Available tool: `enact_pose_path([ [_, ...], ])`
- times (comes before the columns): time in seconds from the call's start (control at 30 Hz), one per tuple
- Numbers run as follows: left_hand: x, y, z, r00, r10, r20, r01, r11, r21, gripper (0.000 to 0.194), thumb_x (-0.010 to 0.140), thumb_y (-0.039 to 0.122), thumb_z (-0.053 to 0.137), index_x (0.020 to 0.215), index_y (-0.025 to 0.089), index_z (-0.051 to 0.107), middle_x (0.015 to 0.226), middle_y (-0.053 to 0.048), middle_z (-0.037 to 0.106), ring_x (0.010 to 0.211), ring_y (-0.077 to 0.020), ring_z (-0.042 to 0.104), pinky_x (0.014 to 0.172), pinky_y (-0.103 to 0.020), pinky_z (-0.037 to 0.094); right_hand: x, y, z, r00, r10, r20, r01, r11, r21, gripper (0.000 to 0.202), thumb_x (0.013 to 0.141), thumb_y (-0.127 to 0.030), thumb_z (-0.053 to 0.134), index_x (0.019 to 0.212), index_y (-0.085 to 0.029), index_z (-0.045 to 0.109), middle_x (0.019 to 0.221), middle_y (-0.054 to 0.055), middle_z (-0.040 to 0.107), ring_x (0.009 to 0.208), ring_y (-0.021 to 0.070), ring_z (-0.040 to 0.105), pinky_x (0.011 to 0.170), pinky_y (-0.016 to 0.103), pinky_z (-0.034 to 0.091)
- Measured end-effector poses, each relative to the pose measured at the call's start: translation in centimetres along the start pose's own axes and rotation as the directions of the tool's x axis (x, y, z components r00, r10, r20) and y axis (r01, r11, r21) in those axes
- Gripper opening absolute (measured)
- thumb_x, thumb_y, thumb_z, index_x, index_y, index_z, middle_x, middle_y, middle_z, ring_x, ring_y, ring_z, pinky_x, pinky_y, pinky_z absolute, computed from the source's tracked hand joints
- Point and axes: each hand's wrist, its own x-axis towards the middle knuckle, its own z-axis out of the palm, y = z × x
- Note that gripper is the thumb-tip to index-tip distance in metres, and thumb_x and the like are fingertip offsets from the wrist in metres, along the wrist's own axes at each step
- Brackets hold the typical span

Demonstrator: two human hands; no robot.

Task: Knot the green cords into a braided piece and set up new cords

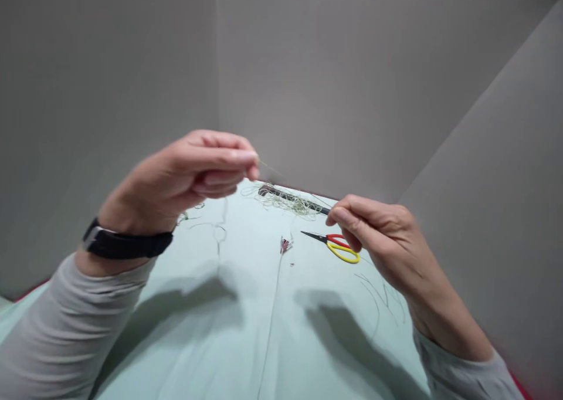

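My left hand (pixel 211 162), raised above the table, pinches the end of a thin pale thread (pixel 269 167) between thumb and fingertips. The strand runs slantwise down toward my right hand (pixel 373 230), whose thumb and forefinger are also pinched; its middle is too fine to follow clearly. Under my right fingers lie scissors (pixel 343 258) with one red and one yellow handle loop and dark blades pointing left. Between the hands on the cloth sits a small dark-red and white tuft (pixel 285 246), with a long thin strand (pixel 272 312) trailing toward me.
A pale green cloth (pixel 185 353) covers the table. At its back lies a dark rod (pixel 290 197) amid a tangle of pale thread (pixel 303 207). Loose strands (pixel 377 294) lie at right, and a twisted strand (pixel 219 236) at left. Grey walls (pixel 308 83) stand close behind.
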Motion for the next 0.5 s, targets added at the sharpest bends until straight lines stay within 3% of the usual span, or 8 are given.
enact_pose_path([
  [0.07,-0.1,0.2,-1.0,0.994,0.048,-0.095,-0.053,0.998,-0.045,0.02,0.087,0.027,0.07,0.068,0.021,0.067,0.047,0.01,0.02,0.041,-0.0053,0.014,0.041,-0.026,0.009,0.3,0.6,-0.4,0.998,0.038,-0.042,-0.038,0.999,0.003,0.031,0.098,-0.038,0.061,0.072,-0.021,0.067,0.053,-0.005,0.046,0.052,0.0109,0.041,0.054,0.028,0.028],
  [0.17,-0.4,0.8,-1.6,0.958,0.114,-0.262,-0.138,0.988,-0.074,0.029,0.1,0.029,0.055,0.072,0.023,0.056,0.053,0.009,0.009,0.045,-0.008,0.004,0.046,-0.029,0.005,1.0,2.2,-1.2,0.985,0.128,-0.113,-0.134,0.99,-0.05,0.032,0.095,-0.043,0.062,0.072,-0.021,0.068,0.055,-0.003,0.048,0.054,0.0118,0.041,0.056,0.029,0.028],
  [0.23,-0.8,1.4,-1.6,0.917,0.098,-0.386,-0.137,0.988,-0.074,0.035,0.109,0.027,0.043,0.076,0.023,0.052,0.059,0.007,0.005,0.052,-0.0101,0.003,0.054,-0.031,0.011,1.4,3.5,-1.8,0.977,0.172,-0.128,-0.184,0.979,-0.088,0.035,0.093,-0.047,0.06,0.072,-0.021,0.069,0.055,-0.003,0.049,0.055,0.0127,0.041,0.057,0.029,0.028],
  [0.33,-1.1,1.9,-1.3,0.842,0.063,-0.536,-0.128,0.988,-0.084,0.035,0.113,0.029,0.044,0.08,0.022,0.053,0.066,0.005,0.004,0.061,-0.0129,0.002,0.064,-0.036,0.015,1.9,5.3,-2.4,0.972,0.198,-0.124,-0.214,0.968,-0.128,0.038,0.091,-0.05,0.059,0.072,-0.02,0.071,0.053,-0.002,0.048,0.055,0.0137,0.041,0.058,0.03,0.028],
  [0.5,-0.8,1.9,-1.2,0.803,0.108,-0.586,-0.203,0.974,-0.098,0.038,0.113,0.026,0.043,0.076,0.024,0.051,0.067,0.005,0.003,0.061,-0.0162,-0.004,0.057,-0.038,0.008,2.3,7.7,-2.5,0.975,0.202,-0.09,-0.218,0.952,-0.217,0.036,0.089,-0.048,0.059,0.065,-0.021,0.067,0.05,0.0,0.053,0.053,0.0154,0.042,0.055,0.031,0.027],
])
